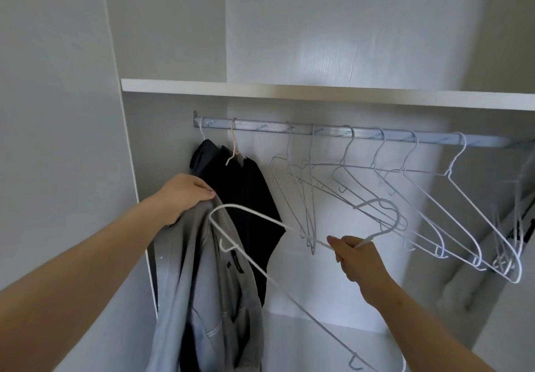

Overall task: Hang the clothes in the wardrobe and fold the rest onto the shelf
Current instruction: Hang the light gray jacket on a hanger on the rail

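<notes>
Head view looks into a pale grey, matt-panelled wardrobe [162, 128] with a flat white shelf [289, 89] across it and a round, ribbed metal rail [327, 132] just beneath. At the left end of the rail a black garment [249, 198] of soft, dull cloth hangs on a thin hanger, close to the wardrobe's left wall. Along the rest of the rail, out to its right end, several bare white wire hangers [448, 172] dangle at different angles, each with sloped shoulders and small upturned hooks at the tips; some of them overlap. The left hand [185, 195] is closed around the top of a light grey garment [202, 285], woven and creased, with stitched seams and a small dark label, which droops in long folds in front of the wardrobe's lower left corner. The right hand [354, 258] pinches the neck of a loose white wire hanger [395, 212], fingers curled round the thin wire, hook curving up to the right. One rounded shoulder of that hanger lies against the top of the grey cloth just beside the left hand, and its long bottom bar slants down to the lower right.
</notes>
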